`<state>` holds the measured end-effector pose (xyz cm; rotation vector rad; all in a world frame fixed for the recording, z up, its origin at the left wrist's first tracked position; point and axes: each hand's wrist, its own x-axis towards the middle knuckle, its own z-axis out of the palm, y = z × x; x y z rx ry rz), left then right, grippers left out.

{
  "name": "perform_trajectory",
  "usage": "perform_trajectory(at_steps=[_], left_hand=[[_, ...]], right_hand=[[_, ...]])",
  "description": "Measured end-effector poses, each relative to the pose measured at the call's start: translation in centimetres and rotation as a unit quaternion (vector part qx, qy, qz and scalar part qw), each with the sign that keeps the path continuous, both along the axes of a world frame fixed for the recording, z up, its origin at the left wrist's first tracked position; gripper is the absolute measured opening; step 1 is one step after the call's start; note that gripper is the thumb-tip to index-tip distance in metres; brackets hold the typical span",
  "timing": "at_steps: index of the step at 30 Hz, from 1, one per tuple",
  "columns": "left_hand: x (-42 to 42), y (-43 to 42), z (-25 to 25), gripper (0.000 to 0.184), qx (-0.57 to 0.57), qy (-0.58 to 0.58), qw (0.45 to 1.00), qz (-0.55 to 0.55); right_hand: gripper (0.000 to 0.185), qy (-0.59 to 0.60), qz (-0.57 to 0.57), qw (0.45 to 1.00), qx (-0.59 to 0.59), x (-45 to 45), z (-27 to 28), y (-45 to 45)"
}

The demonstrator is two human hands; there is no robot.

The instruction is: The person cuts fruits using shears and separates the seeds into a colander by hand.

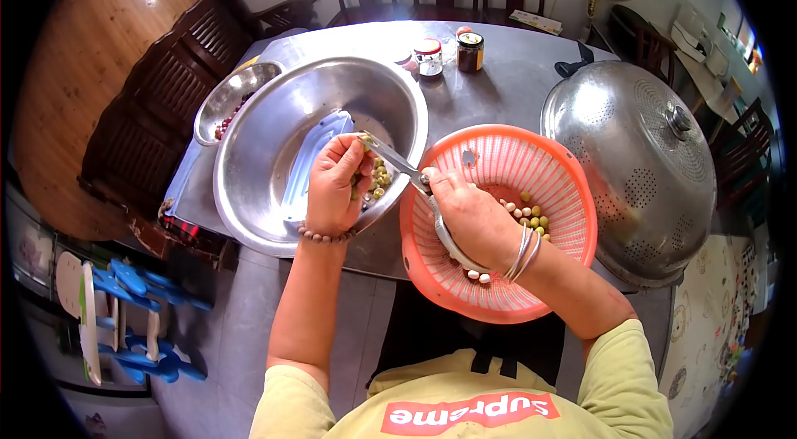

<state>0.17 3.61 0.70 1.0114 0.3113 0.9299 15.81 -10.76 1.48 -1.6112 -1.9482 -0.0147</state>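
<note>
My left hand (336, 178), above the large steel basin (398, 90), is closed with a small green round seed (366, 139) pinched at its fingertips. Several more green seeds (380, 178) show below that hand, beside a blue plastic tray (303, 165) in the basin. My right hand (473, 219) is wrapped around metal scissors (398, 158) over the orange colander (577, 215). The scissors' blades reach left and their tips meet the pinched seed. Green seeds (535, 215) and whitish ones (478, 276) lie in the colander, partly hidden by my right hand.
A large perforated steel dome (614, 99) stands at the right on the grey table (490, 107). A smaller steel bowl (220, 95) with dark red pieces sits behind the basin. Two jars, one red-lidded (428, 57) and one dark (470, 53), stand at the back.
</note>
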Motion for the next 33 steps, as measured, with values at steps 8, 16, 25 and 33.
perform_trajectory(at_steps=[8, 16, 25, 33], left_hand=[[-0.3, -0.3, 0.7, 0.011, 0.008, -0.012, 1.0, -0.009], [-0.4, 0.0, 0.6, 0.016, -0.022, -0.029, 0.999, -0.023], [-0.2, 0.0, 0.8, 0.015, -0.056, -0.079, 0.995, -0.016], [0.0, -0.1, 0.5, 0.012, -0.065, -0.082, 0.994, 0.007]], right_hand=[[0.034, 0.035, 0.016, 0.997, -0.06, 0.1, 0.1, 0.1], [0.029, 0.1, 0.018, 0.991, -0.09, -0.2, -0.1, 0.6], [0.031, 0.194, 0.042, 0.977, -0.072, -0.4, 1.9, 0.5], [0.03, 0.206, 0.054, 0.967, -0.137, 0.0, 2.5, 0.3]])
